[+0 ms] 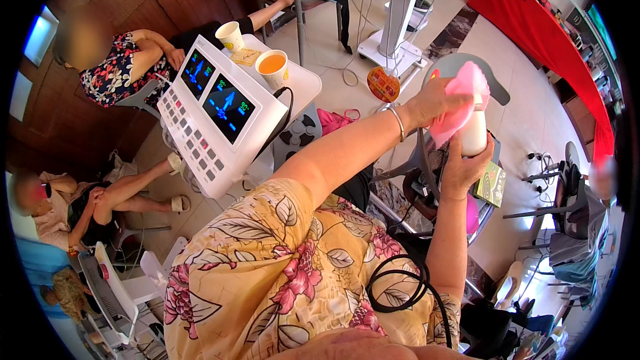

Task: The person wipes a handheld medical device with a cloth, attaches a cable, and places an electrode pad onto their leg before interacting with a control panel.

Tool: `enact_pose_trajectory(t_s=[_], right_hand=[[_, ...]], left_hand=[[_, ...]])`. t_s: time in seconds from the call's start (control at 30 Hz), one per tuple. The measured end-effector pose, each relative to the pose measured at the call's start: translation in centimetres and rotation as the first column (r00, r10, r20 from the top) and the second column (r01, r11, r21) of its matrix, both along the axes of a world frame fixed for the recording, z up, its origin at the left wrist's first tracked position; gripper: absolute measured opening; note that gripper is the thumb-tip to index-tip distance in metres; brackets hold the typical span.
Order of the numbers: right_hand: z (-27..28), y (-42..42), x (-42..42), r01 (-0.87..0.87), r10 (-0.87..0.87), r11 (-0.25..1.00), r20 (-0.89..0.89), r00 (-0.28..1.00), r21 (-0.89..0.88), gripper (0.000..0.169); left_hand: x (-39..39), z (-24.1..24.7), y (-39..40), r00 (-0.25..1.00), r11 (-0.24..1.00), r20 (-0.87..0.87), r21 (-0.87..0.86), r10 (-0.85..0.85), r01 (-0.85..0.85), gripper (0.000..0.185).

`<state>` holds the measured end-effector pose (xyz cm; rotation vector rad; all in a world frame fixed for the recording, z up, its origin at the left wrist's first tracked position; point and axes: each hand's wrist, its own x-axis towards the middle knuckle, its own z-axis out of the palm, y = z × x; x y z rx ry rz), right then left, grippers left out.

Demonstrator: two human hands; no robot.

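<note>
My left hand (434,102), with a bangle at its wrist, grips a thin pink cloth (469,80). The cloth covers the far end of a white cylindrical bottle (474,132). Around the lower part of that bottle are the fingers of my right hand (462,172). Whether a cap sits under the cloth is hidden. Just beyond my right hand lies a green printed box (490,184), and a magenta rounded object (471,214) shows beside my right forearm. A grey plastic chair back (495,85) stands behind the cloth.
Left of my arm is a white two-screen device (220,115) on a stand. Its shelf holds an empty-looking paper cup (230,37) and a cup of orange liquid (272,72). Cables trail from another wheeled device (395,20). Two people sit at left; a red-draped table (530,25) stands right.
</note>
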<state>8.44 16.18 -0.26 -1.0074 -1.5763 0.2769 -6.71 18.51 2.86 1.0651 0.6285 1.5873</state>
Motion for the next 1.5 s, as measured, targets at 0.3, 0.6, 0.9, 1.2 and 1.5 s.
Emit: enact_pose_trajectory(t_s=[0.3, 0.6, 0.9, 1.2, 1.5], right_hand=[[0.0, 0.0, -0.2, 0.029, -0.027, 0.998, 0.031, 0.999, -0.047, 0.069], [-0.6, 0.2, 0.3, 0.033, -0.026, 0.996, 0.079, 0.997, -0.079, 0.073], [-0.5, 0.5, 0.1, 0.026, -0.013, 0.995, 0.133, 0.991, -0.097, 0.078], [-0.9, 1.1, 0.7, 0.045, -0.014, 0.985, 0.184, 0.983, -0.165, 0.075], [-1.1, 0.8, 0.6, 0.071, -0.044, 0.993, 0.252, 0.967, -0.097, 0.075]], left_hand=[[-1.1, -0.9, 1.1, 0.938, 0.979, -0.284, 0.019, 0.199, -0.202, 0.039], [0.4, 0.3, -0.3, 0.955, 0.975, -0.202, 0.087, 0.219, -0.205, 0.050], [0.1, -0.1, 0.0, 0.979, 0.997, 0.191, -0.011, 0.075, -0.075, 0.044], [0.1, 0.9, -0.6, 0.892, 0.970, -0.384, 0.047, 0.239, -0.239, 0.061], [0.4, 0.5, -0.7, 0.902, 0.949, -0.294, 0.118, 0.315, -0.293, 0.044]])
